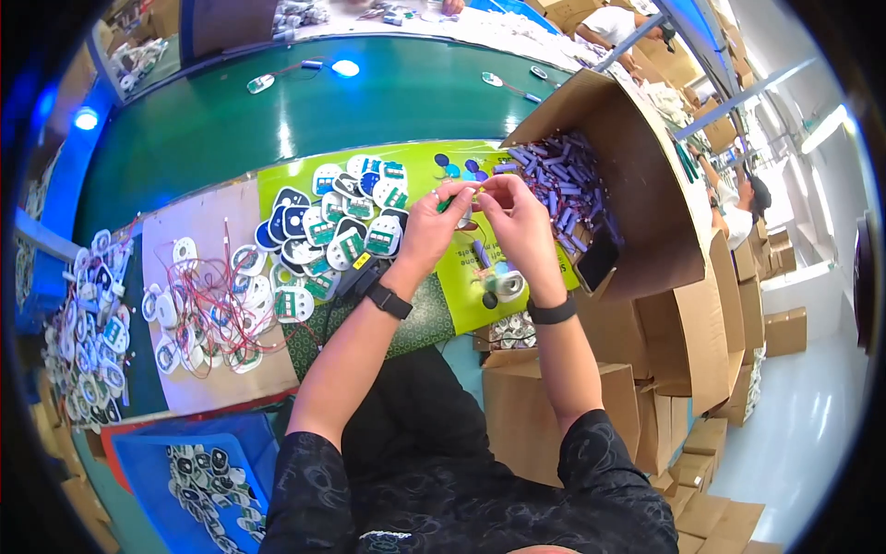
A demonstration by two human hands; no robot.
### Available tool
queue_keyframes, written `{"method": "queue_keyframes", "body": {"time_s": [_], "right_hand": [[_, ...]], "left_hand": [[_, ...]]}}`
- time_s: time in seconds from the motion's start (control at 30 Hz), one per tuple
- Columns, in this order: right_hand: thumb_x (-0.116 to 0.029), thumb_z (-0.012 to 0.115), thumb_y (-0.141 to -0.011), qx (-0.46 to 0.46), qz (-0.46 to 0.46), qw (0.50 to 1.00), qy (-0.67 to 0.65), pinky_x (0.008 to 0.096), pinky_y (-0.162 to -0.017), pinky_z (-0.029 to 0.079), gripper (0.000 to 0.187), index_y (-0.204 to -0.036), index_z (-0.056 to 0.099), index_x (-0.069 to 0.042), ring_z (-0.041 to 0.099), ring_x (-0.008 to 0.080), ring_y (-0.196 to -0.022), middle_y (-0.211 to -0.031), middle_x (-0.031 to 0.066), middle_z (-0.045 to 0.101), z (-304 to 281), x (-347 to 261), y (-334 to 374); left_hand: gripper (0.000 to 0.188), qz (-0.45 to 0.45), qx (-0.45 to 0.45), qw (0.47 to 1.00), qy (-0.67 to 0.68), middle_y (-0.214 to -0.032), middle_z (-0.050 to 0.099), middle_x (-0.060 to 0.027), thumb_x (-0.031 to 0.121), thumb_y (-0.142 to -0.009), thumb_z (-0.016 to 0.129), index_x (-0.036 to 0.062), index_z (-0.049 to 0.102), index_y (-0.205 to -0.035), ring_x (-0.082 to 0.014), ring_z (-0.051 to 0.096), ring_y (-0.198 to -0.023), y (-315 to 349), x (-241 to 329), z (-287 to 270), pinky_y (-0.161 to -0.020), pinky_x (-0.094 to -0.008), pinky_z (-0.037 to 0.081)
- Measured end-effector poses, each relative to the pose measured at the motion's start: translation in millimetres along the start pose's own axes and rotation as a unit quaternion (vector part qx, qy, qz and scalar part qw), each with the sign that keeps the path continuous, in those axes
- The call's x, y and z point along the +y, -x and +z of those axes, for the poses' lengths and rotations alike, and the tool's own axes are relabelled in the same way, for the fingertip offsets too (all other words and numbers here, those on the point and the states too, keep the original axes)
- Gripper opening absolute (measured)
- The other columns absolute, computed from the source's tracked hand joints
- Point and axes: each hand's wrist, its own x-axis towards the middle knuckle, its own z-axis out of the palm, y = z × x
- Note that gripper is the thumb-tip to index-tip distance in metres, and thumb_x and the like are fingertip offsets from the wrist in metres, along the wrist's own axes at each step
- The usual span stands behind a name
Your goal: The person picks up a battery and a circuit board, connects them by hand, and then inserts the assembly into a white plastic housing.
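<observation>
My left hand [434,229] and my right hand [519,226] meet over the yellow-green mat [452,300], fingertips close together. The left is closed round a small piece with a green circuit board [446,204], mostly hidden by the fingers. My right hand pinches something tiny beside it, too small to make out. Left of my hands lies a pile of white rounded housings [349,245], many with green boards. Below the right hand a purple cylindrical battery [479,254] and a whitish round part [508,284] rest on the mat.
A cardboard box [646,203] of purple batteries [558,180] stands at the right, a dark phone-like slab [597,262] on its edge. Red-wired white parts [208,309] lie left. Beyond runs a green conveyor belt [397,97]. A blue bin [152,471] sits lower left.
</observation>
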Motion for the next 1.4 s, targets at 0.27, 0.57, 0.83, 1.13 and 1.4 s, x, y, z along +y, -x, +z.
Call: {"method": "queue_keyframes", "body": {"time_s": [0.27,0.57,0.83,1.13,1.4], "right_hand": [[-0.011,0.07,-0.09,0.013,0.027,0.999,-0.036,0.0314,-0.07,0.053,0.016,-0.1,0.067,0.001,0.067,0.0176,-0.078,-0.086,0.0102,0.071,9.2,10.2,-8.3],[-0.012,0.069,-0.095,-0.002,0.057,0.998,-0.028,0.0238,-0.067,0.049,0.014,-0.101,0.067,0.001,0.058,0.0057,-0.075,-0.086,0.0002,0.067,8.2,20.6,-1.4],[-0.013,0.069,-0.094,-0.007,0.055,0.998,-0.043,0.0237,-0.068,0.048,0.016,-0.101,0.068,0.001,0.057,0.0061,-0.074,-0.085,0.0005,0.067,8.0,15.7,0.0],[-0.012,0.068,-0.093,0.039,0.078,0.994,-0.067,0.0294,-0.067,0.05,0.013,-0.099,0.068,0.0,0.062,0.0122,-0.073,-0.085,0.0053,0.07,1.7,42.3,-0.8],[-0.01,0.07,-0.092,0.078,0.033,0.996,0.003,0.0279,-0.073,0.049,0.013,-0.1,0.068,0.0,0.06,0.014,-0.08,-0.093,0.0058,0.063,4.8,37.3,9.3]], "left_hand": [[0.023,0.029,0.074,0.993,-0.086,-0.108,0.071,-0.0048,0.018,-0.1,0.065,0.0036,0.072,-0.116,-0.011,0.064,-0.099,-1.9,-11.9,-5.8,-0.084,-0.0276,0.054],[0.024,0.07,0.087,0.976,-0.185,-0.105,0.074,-0.0088,0.021,-0.099,0.066,0.003,0.073,-0.113,-0.0134,0.066,-0.098,2.7,-4.1,1.2,-0.089,-0.0301,0.051],[0.021,0.016,0.054,0.996,-0.076,-0.116,0.069,-0.0071,0.017,-0.1,0.063,0.0043,0.073,-0.115,-0.0141,0.065,-0.101,5.8,2.9,1.3,-0.07,-0.0299,0.062],[0.048,-0.064,0.017,0.988,0.14,-0.137,0.057,-0.0198,0.005,-0.104,0.045,0.0025,0.031,-0.149,-0.0257,0.061,-0.119,-4.7,-9.6,-1.3,-0.101,-0.0352,0.05],[0.035,-0.065,0.015,0.995,0.078,-0.122,0.065,-0.0057,0.008,-0.102,0.057,0.0039,0.057,-0.137,-0.0134,0.062,-0.109,4.8,-9.8,-0.1,-0.095,-0.0286,0.053]]}}
